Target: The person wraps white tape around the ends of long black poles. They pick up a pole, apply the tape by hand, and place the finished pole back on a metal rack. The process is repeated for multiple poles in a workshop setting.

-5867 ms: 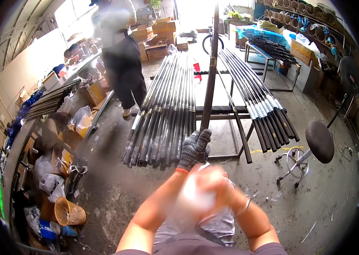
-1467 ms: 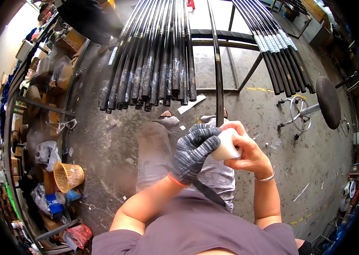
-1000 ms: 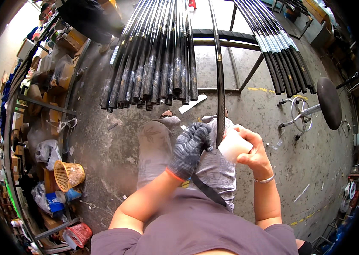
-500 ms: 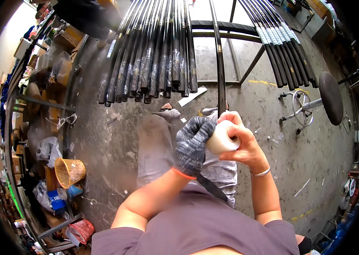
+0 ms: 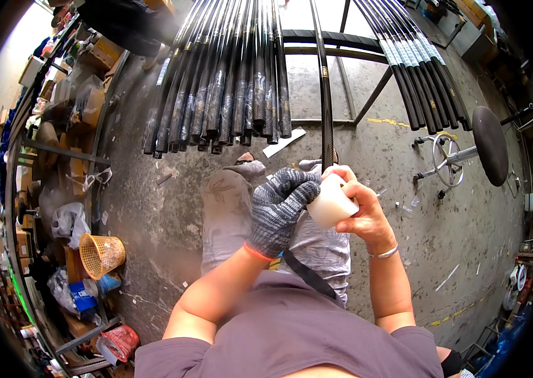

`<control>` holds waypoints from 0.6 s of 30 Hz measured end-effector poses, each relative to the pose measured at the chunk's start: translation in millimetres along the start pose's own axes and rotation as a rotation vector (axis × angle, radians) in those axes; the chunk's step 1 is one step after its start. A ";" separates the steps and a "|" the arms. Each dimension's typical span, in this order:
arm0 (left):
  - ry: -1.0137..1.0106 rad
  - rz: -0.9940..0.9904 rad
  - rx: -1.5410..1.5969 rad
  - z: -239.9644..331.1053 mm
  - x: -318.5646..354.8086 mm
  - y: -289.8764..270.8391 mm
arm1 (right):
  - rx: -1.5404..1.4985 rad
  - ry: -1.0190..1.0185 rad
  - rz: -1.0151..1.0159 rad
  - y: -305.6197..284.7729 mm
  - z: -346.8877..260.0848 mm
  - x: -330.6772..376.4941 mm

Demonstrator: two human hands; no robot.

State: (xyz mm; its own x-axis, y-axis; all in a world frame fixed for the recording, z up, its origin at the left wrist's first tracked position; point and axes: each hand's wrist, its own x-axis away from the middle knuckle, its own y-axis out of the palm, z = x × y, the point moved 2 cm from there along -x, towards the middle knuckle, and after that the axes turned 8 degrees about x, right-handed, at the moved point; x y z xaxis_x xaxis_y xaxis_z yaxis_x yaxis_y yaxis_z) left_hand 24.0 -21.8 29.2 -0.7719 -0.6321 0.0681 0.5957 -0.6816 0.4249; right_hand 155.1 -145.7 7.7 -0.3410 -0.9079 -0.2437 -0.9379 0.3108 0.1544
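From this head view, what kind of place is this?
Probably a small workshop that makes or finishes long rods: bundles of dark rods on a metal rack, a stained concrete floor, and cluttered shelves along the left.

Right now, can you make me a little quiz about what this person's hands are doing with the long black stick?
1. True or false: the left hand wears a grey knit glove.
2. The right hand holds which thing? A) white roll B) yellow basket C) hammer
3. Fill in: the long black rod runs up past a metal ____.

Key: 1 true. 2 A. 3 rack.
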 end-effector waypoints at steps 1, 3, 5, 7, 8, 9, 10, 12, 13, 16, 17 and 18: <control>-0.021 0.002 0.023 0.9 -0.4 0.4 | -0.010 0.003 0.006 0.6 1.2 0.5; -0.064 0.004 0.069 3.7 -0.5 -0.3 | -0.136 0.037 0.046 2.6 3.2 0.2; -0.028 -0.076 0.104 10.2 1.5 4.4 | -0.189 0.048 0.076 4.4 4.6 0.4; 0.032 -0.060 0.079 5.8 8.6 13.0 | -0.174 0.039 0.090 6.7 9.2 2.9; -0.012 -0.062 0.124 3.5 7.9 10.2 | -0.134 0.040 0.094 7.5 7.9 2.8; -0.036 -0.053 0.155 1.3 7.3 8.8 | -0.113 0.018 0.083 7.9 7.3 2.5; -0.058 -0.043 0.187 -1.4 6.9 7.7 | -0.093 -0.004 0.069 7.8 7.4 1.6; -0.087 -0.009 0.286 -7.2 5.5 3.6 | -0.067 -0.021 0.043 8.0 7.7 0.6; -0.101 0.004 0.287 -6.7 3.8 3.4 | -0.060 -0.017 0.034 7.7 7.4 0.1; -0.118 0.004 0.246 -3.4 0.8 2.7 | -0.100 0.015 0.035 7.3 2.2 0.2; -0.107 -0.023 0.205 -0.9 0.5 1.1 | -0.122 0.029 0.038 7.2 0.6 0.6; -0.097 -0.049 0.163 2.0 0.4 -0.6 | -0.155 0.023 0.039 7.1 0.2 1.0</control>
State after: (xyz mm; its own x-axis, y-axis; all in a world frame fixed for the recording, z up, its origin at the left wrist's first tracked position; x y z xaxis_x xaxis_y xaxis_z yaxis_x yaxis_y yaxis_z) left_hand 22.9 -20.9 30.7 -0.8215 -0.5559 0.1268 0.5189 -0.6368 0.5702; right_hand 148.1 -144.4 8.4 -0.3741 -0.9026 -0.2133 -0.9021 0.3008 0.3094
